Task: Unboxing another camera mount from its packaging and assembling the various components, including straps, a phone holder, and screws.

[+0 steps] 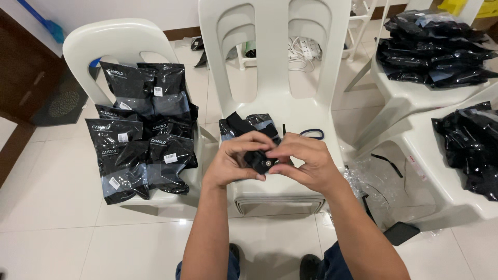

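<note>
My left hand (233, 161) and right hand (306, 161) meet over the front edge of the middle chair (290, 98), fingers curled tight around a small black part (263, 162) pinched between both. Behind it, a black bag (249, 124) lies mid-seat. Black packets (140, 129) cover the left chair (104, 44); more bags (433, 46) lie heaped at right.

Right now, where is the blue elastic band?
In the head view, the blue elastic band lies on the seat of the middle white chair, right of centre, just above the right hand and beside a thin black strip.
</note>
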